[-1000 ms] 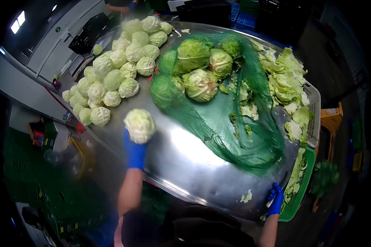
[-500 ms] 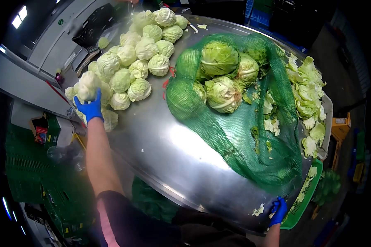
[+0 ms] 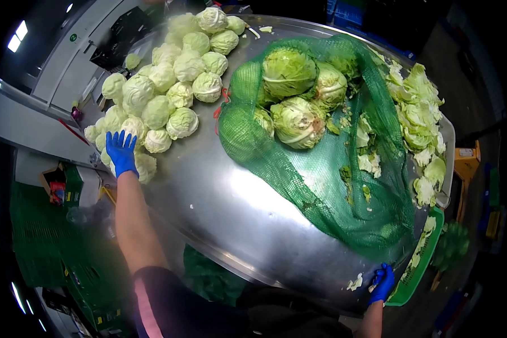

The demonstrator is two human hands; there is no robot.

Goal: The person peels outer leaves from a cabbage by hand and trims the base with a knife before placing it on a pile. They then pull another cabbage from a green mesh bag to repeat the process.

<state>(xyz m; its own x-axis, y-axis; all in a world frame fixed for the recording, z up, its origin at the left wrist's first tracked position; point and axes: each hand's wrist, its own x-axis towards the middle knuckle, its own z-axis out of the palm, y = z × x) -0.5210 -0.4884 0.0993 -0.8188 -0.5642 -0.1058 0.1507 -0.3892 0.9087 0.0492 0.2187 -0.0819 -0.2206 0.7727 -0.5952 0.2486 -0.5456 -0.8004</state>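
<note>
My left hand [image 3: 121, 153], in a blue glove, is open with its fingers spread over the lower left of a heap of pale cabbages [image 3: 156, 111]. My right hand [image 3: 383, 283], also gloved in blue, rests at the table's lower right edge with its fingers curled; a small pale bit shows at them, too small to name. A green net bag [image 3: 332, 217] lies on the metal table [image 3: 225, 208], with several greener cabbages [image 3: 298, 122] at its open part. One of these has brown marks.
Loose leaves [image 3: 417, 110] are heaped along the right edge in a pale tray [image 3: 448, 152]. A green crate [image 3: 419, 265] stands beside my right hand. Leaf scraps [image 3: 355, 282] lie near the front edge. Green crates [image 3: 39, 231] stand at the lower left.
My left hand has let go of the cabbage it held, which now sits on the heap, and its fingers have spread. My right hand has barely moved. The view has shifted slightly.
</note>
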